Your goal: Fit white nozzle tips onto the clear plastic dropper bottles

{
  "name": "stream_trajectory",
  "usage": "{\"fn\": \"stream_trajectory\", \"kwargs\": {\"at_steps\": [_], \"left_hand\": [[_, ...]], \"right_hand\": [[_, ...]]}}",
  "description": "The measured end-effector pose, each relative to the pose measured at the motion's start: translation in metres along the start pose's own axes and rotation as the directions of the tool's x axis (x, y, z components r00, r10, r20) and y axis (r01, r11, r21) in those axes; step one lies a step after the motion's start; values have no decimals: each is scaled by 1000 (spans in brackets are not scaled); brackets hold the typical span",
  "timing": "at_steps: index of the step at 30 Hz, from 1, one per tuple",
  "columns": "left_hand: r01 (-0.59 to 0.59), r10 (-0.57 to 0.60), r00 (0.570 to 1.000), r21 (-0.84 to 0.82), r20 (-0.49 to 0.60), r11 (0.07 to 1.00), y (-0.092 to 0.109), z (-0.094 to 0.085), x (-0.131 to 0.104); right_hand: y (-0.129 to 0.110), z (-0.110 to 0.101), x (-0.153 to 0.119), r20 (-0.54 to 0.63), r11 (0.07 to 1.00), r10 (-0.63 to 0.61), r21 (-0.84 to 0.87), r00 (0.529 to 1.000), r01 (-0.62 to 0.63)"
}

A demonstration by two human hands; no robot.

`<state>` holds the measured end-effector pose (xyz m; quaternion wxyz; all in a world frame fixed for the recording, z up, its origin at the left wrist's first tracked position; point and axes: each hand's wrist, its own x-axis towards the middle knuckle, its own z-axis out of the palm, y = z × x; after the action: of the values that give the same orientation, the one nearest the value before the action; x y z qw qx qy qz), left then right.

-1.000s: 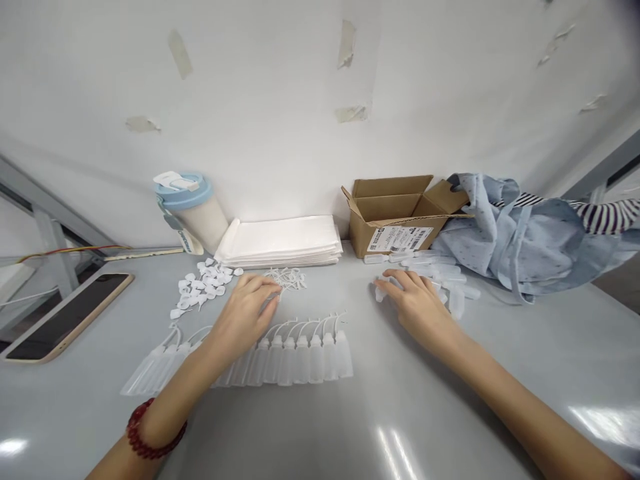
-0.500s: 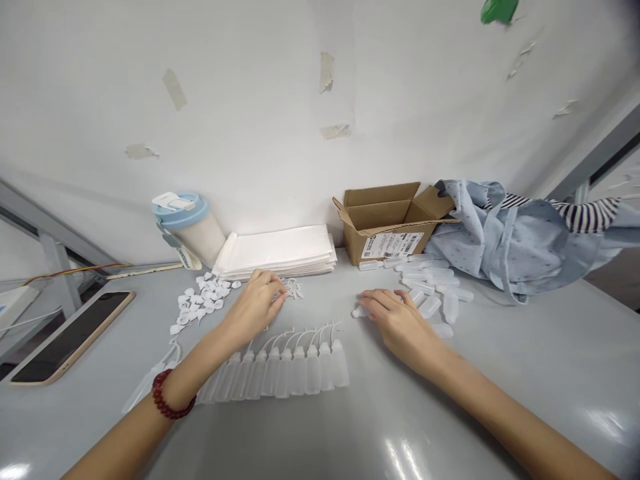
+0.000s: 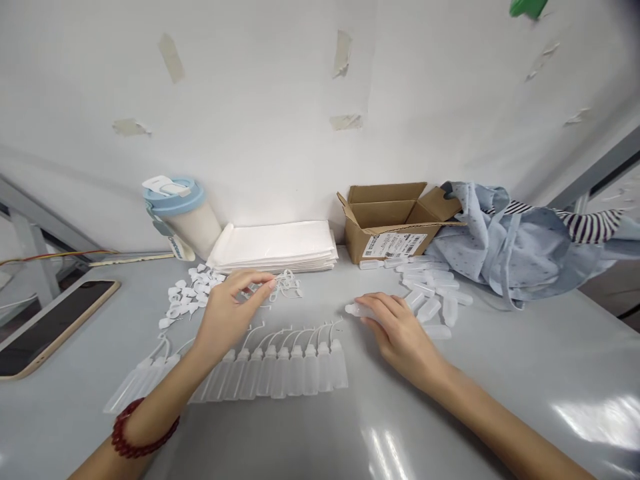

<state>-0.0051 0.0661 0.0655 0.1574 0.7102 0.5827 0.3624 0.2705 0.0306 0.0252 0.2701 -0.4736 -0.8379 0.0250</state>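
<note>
My right hand point(image 3: 400, 330) has its fingers wrapped round a small translucent bottle point(image 3: 356, 309), whose neck points left. Above the table, my left hand point(image 3: 233, 310) has thumb and forefinger brought together beside a small pile of white looped strips point(image 3: 287, 285); whatever is between the fingertips is too small to make out. Below the hands runs a row of translucent bottles point(image 3: 297, 373) with thin tubes curving from their necks. White caps point(image 3: 193, 293) lie heaped to the left of my left hand. Loose bottles point(image 3: 429, 309) are scattered just beyond my right hand.
Along the wall stand a blue-lidded cup point(image 3: 193, 217), a stack of white sheets point(image 3: 280, 243) and an open cardboard box point(image 3: 395, 240). Light blue cloth point(image 3: 535, 250) lies at the right. A phone point(image 3: 55, 327) rests at the left edge.
My left hand has come away from the looped strips toward me and left, uncovering more of them. The bottle in my right hand shows more clearly. The view has shifted slightly.
</note>
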Motion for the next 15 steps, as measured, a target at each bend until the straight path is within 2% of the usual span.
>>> {"fn": "stream_trajectory", "kwargs": {"at_steps": [6,9,11,15], "left_hand": [[-52,44,994,76,98,996,-6,-2,7],[-53,50,998,95,34,994,-5,-5,9],[-40,38,999,86,30,995,0,-6,7],[60,-58,987,-11,149,998,17,-4,0]], "right_hand": [[-4,-2,-1,-15,1000,4,28,1000,-3],[-7,-4,0,-18,999,-10,37,1000,11],[-9,-5,0,-22,999,-2,50,1000,3],[-16,-9,-1,-7,985,51,164,999,-49]]}}
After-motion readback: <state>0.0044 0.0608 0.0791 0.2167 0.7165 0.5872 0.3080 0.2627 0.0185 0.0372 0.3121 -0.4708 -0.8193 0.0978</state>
